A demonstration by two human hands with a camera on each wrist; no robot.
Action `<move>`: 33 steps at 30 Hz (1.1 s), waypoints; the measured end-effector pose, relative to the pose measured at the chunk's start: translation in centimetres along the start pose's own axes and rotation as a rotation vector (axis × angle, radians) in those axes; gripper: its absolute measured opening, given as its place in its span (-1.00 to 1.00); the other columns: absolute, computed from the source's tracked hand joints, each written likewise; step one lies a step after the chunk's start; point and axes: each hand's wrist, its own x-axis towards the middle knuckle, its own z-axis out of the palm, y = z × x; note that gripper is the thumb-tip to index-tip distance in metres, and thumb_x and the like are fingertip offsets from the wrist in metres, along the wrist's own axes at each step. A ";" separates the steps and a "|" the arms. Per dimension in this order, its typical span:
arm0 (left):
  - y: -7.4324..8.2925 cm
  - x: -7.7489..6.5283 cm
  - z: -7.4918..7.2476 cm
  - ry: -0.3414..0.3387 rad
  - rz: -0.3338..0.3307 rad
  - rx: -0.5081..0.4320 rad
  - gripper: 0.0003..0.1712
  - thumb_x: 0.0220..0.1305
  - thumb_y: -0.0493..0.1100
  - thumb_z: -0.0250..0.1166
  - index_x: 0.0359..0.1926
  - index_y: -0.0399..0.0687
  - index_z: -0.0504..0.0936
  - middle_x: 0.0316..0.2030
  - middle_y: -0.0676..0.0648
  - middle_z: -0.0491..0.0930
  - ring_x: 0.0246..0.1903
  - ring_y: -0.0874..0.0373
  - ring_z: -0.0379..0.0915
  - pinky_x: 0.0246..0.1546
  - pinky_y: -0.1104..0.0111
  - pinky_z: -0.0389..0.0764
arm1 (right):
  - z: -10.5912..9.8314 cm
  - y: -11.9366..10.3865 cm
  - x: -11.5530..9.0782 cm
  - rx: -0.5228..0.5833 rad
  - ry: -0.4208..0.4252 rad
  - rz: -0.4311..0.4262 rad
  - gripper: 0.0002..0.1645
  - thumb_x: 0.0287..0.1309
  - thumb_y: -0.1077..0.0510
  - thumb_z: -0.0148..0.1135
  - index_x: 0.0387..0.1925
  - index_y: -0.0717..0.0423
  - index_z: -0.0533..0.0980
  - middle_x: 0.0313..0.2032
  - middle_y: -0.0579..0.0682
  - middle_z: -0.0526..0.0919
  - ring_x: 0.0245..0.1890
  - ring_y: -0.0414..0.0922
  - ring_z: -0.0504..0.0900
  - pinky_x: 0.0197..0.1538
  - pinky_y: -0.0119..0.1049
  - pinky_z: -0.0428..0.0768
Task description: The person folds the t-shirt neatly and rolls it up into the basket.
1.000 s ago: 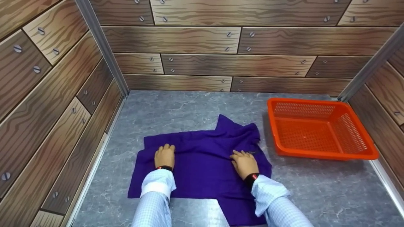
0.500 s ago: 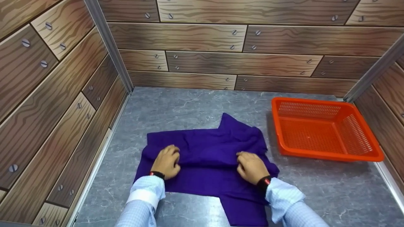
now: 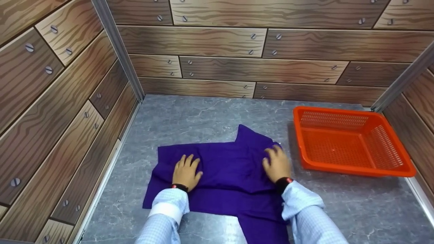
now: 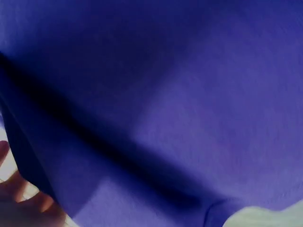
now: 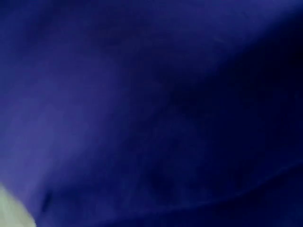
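Observation:
A purple T-shirt (image 3: 220,166) lies spread sideways, its hem to the left and its collar end to the right. My left hand (image 3: 186,173) rests on the shirt near the hem, fingers spread and straight. At the collar end my right hand (image 3: 278,164) is over the cloth, its fingers blurred and loosely bent with the thumb apart. Both wrist views are filled mostly by the purple cloth; a fold runs slantwise across the left one, with fingertips (image 4: 19,189) at its lower left.
An orange perforated plastic basket (image 3: 339,144) stands right of the shirt with nothing in it. Wood-patterned walls (image 3: 217,69) enclose the grey marbled tabletop (image 3: 190,118) at the back and both sides.
My left hand has flattened, spreading its fingers on the shirt. My right hand has moved forward to the collar end. The shirt's upper half looks smoother, and the view has shifted slightly.

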 end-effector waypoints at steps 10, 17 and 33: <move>0.1 -0.9 1.7 -0.220 -0.098 -0.072 -0.25 0.32 0.27 0.12 0.44 0.10 0.30 0.50 -0.15 0.13 0.48 -0.33 -0.09 0.42 -0.21 0.04 | -2.7 1.8 1.6 0.489 -0.151 0.693 -0.13 0.34 0.08 0.08 0.42 0.54 -0.02 0.32 0.58 0.21 0.37 0.36 0.23 0.45 0.08 0.20; -0.2 -1.0 2.3 -0.209 -0.097 -0.069 -0.25 0.33 0.28 0.09 0.45 0.12 0.29 0.50 -0.12 0.12 0.49 -0.31 -0.10 0.43 -0.19 0.02 | -2.3 0.7 1.9 0.404 -0.090 0.521 -0.48 0.28 0.15 0.17 0.16 0.43 0.48 0.14 0.42 0.53 0.18 0.28 0.50 0.29 0.07 0.41; -0.9 -1.3 1.8 -0.145 -0.090 -0.089 -0.25 0.35 0.28 0.06 0.45 0.08 0.28 0.49 -0.17 0.14 0.48 -0.33 -0.10 0.43 -0.19 -0.02 | 1.2 -2.9 -1.0 0.088 -0.212 -0.192 -0.79 0.12 0.10 0.31 -0.30 0.18 0.60 -0.26 0.13 0.66 -0.24 0.05 0.65 -0.11 -0.05 0.60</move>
